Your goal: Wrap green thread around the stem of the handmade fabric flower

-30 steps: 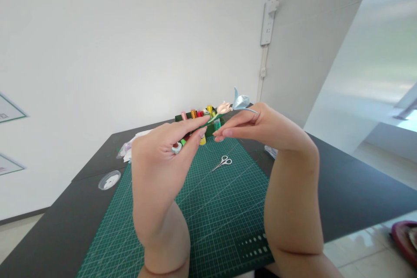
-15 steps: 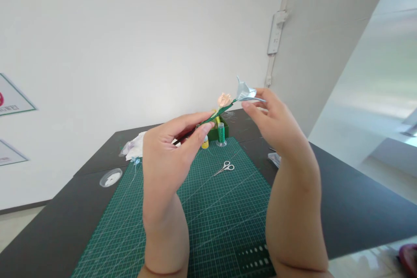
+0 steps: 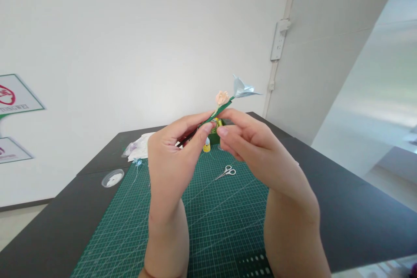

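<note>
My left hand (image 3: 179,152) pinches the green-wrapped stem (image 3: 224,106) of an artificial flower spray between thumb and fingers. On this stem sit a small peach rose (image 3: 222,97) and, at the tip, a pale blue flower (image 3: 243,88) pointing up and right. A dark lower part of the stem runs back under my left palm. My right hand (image 3: 249,139) is right beside the stem, below the blue flower. Its fingers are curled in, with the thumb against them; whatever lies between them is hidden.
Small scissors (image 3: 225,172) lie on the green cutting mat (image 3: 211,208). Behind my hands are a yellow-labelled bottle (image 3: 206,145) and a green box (image 3: 214,138). To the left are a clear dish (image 3: 113,178), a blue flower (image 3: 137,162) and white material (image 3: 140,147) on the black table (image 3: 94,163).
My right hand has left the blue flower and come down left to the stem, beside my left hand. Its fingers have curled in. The left hand keeps its hold.
</note>
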`<action>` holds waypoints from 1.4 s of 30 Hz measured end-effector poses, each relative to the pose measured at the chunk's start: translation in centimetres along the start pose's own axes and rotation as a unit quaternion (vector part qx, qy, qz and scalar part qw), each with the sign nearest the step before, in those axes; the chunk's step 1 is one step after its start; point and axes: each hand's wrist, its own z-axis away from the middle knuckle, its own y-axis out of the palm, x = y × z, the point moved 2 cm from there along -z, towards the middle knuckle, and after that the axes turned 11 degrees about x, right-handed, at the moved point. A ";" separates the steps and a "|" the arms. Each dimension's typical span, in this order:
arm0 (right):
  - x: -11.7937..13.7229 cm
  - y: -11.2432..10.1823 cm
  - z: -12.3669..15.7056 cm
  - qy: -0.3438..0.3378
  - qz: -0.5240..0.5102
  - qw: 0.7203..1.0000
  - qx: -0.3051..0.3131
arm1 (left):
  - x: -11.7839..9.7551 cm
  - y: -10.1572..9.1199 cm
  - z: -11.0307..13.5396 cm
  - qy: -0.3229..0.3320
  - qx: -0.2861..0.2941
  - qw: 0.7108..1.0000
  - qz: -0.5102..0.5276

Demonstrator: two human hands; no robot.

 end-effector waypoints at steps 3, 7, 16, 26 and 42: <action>-0.1 0.0 -0.3 -0.007 0.004 0.998 -0.058 | -0.1 0.1 0.0 0.003 -0.026 0.999 -0.021; -0.1 -0.1 -0.3 -0.018 0.064 0.991 -0.114 | 0.1 0.1 -0.2 -0.006 -0.031 0.999 -0.041; 0.7 -0.6 1.0 -0.048 0.209 0.973 -0.081 | 0.2 -0.3 -0.3 -0.070 0.068 0.987 -0.125; 1.9 -2.8 3.4 -0.067 0.123 0.980 -0.139 | 0.1 -0.3 0.4 -0.053 0.351 0.907 -0.226; 0.5 -3.2 1.1 -0.039 -0.037 0.988 -0.146 | -2.2 -1.3 1.9 0.054 0.338 0.919 -0.196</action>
